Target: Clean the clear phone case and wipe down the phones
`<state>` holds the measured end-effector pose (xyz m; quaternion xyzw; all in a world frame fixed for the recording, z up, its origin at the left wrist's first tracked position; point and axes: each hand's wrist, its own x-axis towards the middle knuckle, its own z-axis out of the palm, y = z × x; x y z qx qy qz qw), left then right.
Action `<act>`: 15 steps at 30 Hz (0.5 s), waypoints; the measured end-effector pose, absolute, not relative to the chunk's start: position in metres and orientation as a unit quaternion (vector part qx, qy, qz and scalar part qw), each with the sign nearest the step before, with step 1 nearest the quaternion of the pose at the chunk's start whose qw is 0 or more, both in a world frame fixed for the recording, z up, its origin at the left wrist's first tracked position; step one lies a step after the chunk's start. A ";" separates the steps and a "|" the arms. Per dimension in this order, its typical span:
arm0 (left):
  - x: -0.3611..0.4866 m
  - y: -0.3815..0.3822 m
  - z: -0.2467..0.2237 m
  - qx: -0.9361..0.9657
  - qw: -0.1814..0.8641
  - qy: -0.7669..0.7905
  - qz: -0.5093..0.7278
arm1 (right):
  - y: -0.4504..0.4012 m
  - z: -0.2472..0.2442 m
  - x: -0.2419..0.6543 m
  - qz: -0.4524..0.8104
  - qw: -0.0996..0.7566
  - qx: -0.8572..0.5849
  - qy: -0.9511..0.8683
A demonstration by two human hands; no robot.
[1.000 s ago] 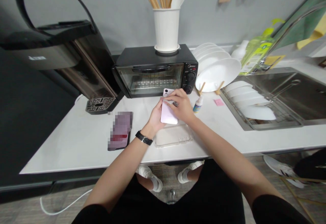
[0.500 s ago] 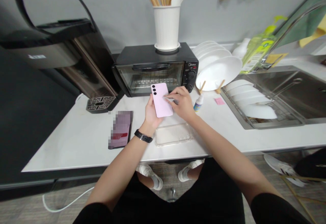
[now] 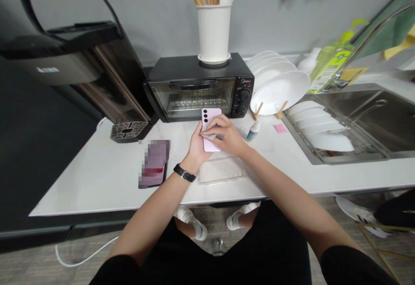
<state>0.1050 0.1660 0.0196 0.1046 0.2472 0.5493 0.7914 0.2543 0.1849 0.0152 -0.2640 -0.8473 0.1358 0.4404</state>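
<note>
My left hand [image 3: 196,146], with a black watch [image 3: 184,172] on its wrist, holds a pink phone [image 3: 212,146] upright, camera side toward me. My right hand [image 3: 227,134] is over the phone's back, its fingers pinched together near the left edge; a small greyish thing between them is too small to make out. Below the phone, a clear phone case [image 3: 222,171] lies on the white counter. A small white bottle with a blue label [image 3: 253,131] stands right of my right hand. To the left lies a pixelated purple item [image 3: 155,162] with a dark edge.
Behind my hands stands a black toaster oven [image 3: 194,67] with a white cup [image 3: 214,28] of chopsticks on top. A dark water dispenser [image 3: 106,77] is at the left. Plates [image 3: 282,93], a pink note [image 3: 280,128] and a sink [image 3: 372,147] are at the right. A person's shoe [image 3: 359,216] shows lower right.
The phone and my left hand have shifted right and turned more upright. My right hand has moved left across the phone's back, covering more of it.
</note>
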 end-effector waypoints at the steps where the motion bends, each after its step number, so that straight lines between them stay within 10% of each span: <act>1: 0.104 0.166 0.023 0.092 0.773 0.248 0.577 | 0.184 0.015 0.253 0.145 0.426 -0.243 -0.859; 15: 0.108 0.159 0.026 0.147 0.811 0.274 0.495 | 0.196 0.015 0.270 0.007 0.539 -0.426 -0.726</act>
